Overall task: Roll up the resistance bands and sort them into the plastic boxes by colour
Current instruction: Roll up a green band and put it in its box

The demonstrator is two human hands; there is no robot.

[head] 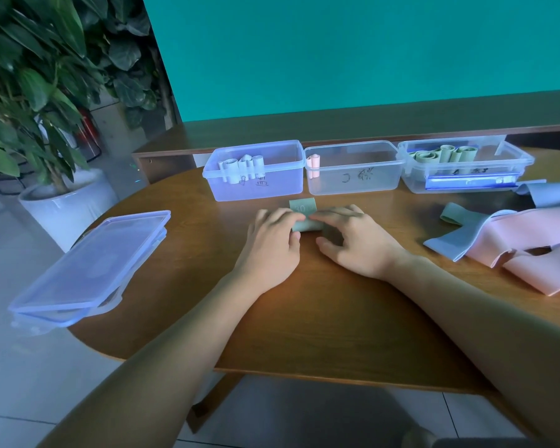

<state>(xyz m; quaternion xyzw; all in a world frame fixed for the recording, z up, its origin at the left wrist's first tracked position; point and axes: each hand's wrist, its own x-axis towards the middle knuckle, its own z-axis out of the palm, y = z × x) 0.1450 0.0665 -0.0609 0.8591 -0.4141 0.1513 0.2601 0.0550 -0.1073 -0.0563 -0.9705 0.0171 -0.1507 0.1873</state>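
Observation:
A green resistance band lies partly rolled on the wooden table, its flat end pointing toward the boxes. My left hand and my right hand both pinch the roll from either side. Behind it stand three clear plastic boxes: the left box holds pale blue rolls, the middle box holds one pink roll, the right box holds green rolls. Loose bands lie at the right: pink, blue and green.
Stacked clear lids overhang the table's left edge. A potted plant in a white pot stands on the floor at the left. A low wooden ledge and a teal wall run behind the boxes. Another blue band lies by the right box.

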